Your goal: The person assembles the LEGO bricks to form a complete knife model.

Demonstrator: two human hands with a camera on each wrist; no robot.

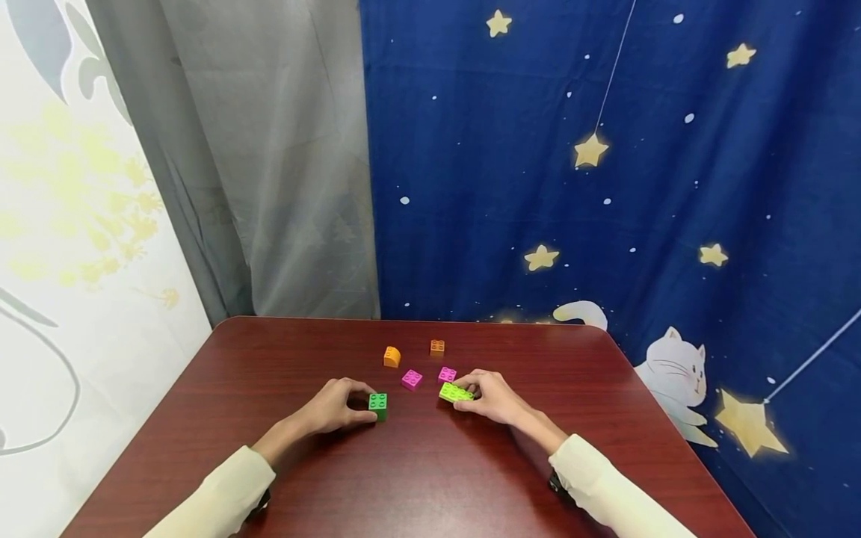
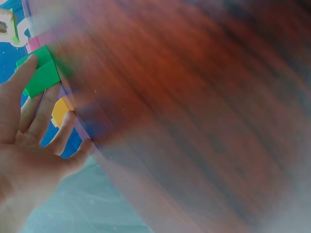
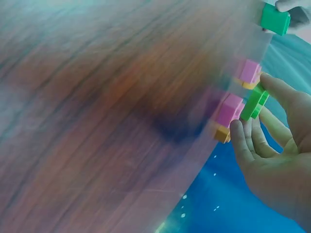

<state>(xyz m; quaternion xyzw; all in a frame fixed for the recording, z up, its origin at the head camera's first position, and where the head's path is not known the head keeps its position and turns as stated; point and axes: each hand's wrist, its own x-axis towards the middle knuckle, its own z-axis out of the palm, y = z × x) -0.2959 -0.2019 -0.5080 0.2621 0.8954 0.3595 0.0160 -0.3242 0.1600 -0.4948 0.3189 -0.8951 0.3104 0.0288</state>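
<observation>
A green toy brick [image 1: 378, 406] with studs on top stands on the table, held between the thumb and fingers of my left hand [image 1: 332, 406]. In the left wrist view the thumb lies along one side of the green brick [image 2: 43, 73], while the other fingers spread beyond it. My right hand [image 1: 496, 399] pinches a longer lime-green brick [image 1: 457, 393] by its side, thumb nearest me. That brick [image 3: 255, 103] is tilted between thumb and fingertips in the right wrist view. Just behind it sits a magenta brick [image 1: 447, 374]; a second magenta brick [image 1: 412, 379] lies between the hands.
Farther back on the dark red wooden table [image 1: 437, 478] are a yellow-orange brick with a rounded side [image 1: 392, 357] and a small orange brick [image 1: 437, 347]. Behind the table's far edge hang a grey curtain [image 1: 303, 187] and a blue star-patterned curtain [image 1: 471, 187].
</observation>
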